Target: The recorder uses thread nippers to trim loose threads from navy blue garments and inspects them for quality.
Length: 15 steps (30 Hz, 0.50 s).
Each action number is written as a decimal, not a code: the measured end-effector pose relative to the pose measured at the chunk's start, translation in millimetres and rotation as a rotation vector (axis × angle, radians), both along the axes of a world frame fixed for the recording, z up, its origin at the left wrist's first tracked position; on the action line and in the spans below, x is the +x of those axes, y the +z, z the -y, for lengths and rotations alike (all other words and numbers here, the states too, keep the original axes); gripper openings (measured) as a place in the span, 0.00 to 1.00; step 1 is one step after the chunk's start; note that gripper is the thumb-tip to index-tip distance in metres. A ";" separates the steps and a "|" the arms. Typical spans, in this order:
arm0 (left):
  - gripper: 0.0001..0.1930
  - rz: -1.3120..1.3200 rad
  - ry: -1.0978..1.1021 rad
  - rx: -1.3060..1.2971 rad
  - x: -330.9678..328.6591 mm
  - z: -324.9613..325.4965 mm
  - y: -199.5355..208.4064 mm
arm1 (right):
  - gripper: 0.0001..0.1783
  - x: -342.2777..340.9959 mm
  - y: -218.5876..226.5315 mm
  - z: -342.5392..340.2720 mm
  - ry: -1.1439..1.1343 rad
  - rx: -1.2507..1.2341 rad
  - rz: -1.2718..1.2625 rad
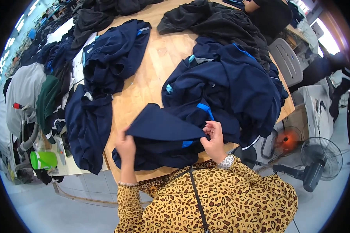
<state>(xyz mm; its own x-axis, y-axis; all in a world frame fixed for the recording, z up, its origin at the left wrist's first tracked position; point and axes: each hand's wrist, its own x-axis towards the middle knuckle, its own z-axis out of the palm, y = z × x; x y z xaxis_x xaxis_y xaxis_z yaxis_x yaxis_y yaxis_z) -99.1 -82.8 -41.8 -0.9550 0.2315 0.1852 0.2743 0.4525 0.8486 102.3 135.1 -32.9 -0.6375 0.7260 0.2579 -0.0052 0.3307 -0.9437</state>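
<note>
A navy blue garment [163,124] with bright blue trim lies at the table's near edge, one panel of it stretched between my hands. My left hand [126,146], slightly smeared, is closed at the panel's left end. At the other end my right hand [214,136] pinches the edge between thumb and fingers. Just beyond, to the right, a heap of navy garments [237,81] with light blue tags touches the piece in my hands. Which part of the garment the panel is, I cannot tell.
More navy garments [114,54] lie along the left of the wooden table [149,70], with black clothes [217,21] at the far side. A grey chair [286,62] and a standing fan [319,159] are at the right. A green bucket [43,160] sits at lower left. Another person [268,17] is at far right.
</note>
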 end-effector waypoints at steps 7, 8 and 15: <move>0.02 0.243 0.374 0.641 -14.5 46.3 29.2 | 0.16 -2.7 11.0 -14.2 0.059 0.353 0.075; 0.02 0.241 0.373 0.670 -14.4 53.3 28.1 | 0.14 -2.5 10.9 -14.8 0.044 0.352 0.094; 0.02 0.292 0.432 0.767 -6.3 56.1 16.1 | 0.14 -8.9 15.4 19.5 0.300 0.245 0.134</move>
<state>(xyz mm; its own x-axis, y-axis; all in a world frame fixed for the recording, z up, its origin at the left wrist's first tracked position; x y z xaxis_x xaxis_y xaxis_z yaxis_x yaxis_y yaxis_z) -105.4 -138.9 -25.7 -0.9627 -0.2417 -0.1213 -0.0594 -0.2483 0.9669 93.4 115.5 -17.4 -0.8514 0.4298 0.3006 -0.0183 0.5484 -0.8360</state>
